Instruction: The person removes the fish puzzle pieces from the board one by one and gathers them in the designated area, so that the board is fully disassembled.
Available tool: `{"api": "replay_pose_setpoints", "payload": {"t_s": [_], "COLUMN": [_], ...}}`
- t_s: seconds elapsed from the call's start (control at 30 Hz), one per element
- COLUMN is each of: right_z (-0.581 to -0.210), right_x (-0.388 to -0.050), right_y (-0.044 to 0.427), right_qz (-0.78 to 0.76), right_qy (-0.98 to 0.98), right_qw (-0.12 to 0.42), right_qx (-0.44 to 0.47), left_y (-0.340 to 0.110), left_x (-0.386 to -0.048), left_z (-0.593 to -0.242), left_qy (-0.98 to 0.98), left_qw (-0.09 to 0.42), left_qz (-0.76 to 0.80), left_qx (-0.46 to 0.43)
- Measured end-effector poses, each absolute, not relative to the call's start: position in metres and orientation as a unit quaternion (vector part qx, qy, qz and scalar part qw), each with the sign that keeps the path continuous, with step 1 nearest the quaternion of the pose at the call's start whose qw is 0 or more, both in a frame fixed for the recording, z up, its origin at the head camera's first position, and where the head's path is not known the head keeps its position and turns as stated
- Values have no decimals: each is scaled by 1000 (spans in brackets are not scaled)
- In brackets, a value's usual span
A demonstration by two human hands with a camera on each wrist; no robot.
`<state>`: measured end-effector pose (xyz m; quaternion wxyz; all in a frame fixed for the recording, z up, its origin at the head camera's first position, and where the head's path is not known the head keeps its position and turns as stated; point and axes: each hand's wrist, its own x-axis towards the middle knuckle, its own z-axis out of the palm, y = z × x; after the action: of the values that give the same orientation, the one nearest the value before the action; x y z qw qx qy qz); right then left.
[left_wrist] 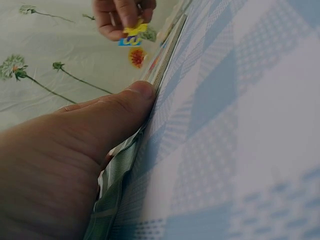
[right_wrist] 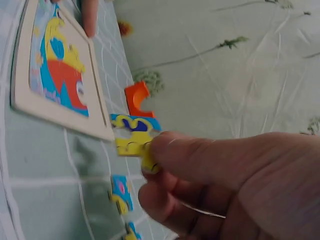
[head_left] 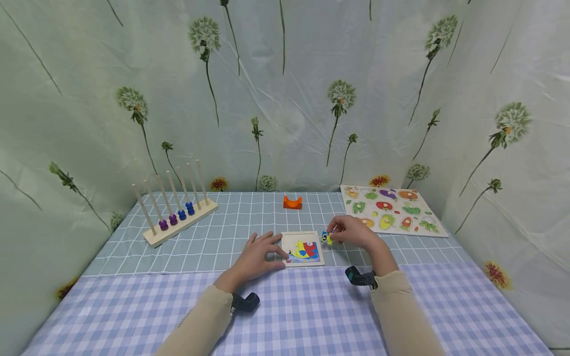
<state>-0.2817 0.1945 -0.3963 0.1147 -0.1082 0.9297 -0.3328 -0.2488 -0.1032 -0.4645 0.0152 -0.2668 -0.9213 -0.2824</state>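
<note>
My right hand (head_left: 354, 232) pinches a yellow and blue jigsaw piece (right_wrist: 131, 136) between thumb and fingers, held just off the right edge of a small wooden puzzle tray (head_left: 307, 264). Inside the tray, a partly filled picture (head_left: 309, 250) in red, yellow and blue covers the lower right area; bare wood shows above and to the left. My left hand (head_left: 261, 256) lies at the tray's left side with fingers spread, its thumb (left_wrist: 142, 90) against the near left edge. Below the held piece, the right wrist view shows a loose piece (right_wrist: 121, 194) and part of another (right_wrist: 132, 232) on the cloth.
An orange arched block (head_left: 292, 203) stands behind the tray. At the left is a wooden stand (head_left: 165, 236) with upright pegs and purple and blue beads. A vegetable puzzle board (head_left: 396, 231) lies at the back right, near the curtain.
</note>
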Motion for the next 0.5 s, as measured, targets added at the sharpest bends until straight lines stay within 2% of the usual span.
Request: {"api": "replay_pose_setpoints", "payload": {"t_s": [0.3,0.5], "right_z": [-409,-417], "right_x": [-285,-288], "right_y": [205,205], "right_qz": [-315,-306], "right_qy": [932,936], "right_qw": [147,148], "right_qx": [-101,-91], "left_y": [-104,-103], "left_x": [-249,-249], "left_z": [-465,-464], "left_qy": [-920,-921], "left_qw": [15,14], "left_qz": [-284,-285], "left_qx": [-270,-266]}}
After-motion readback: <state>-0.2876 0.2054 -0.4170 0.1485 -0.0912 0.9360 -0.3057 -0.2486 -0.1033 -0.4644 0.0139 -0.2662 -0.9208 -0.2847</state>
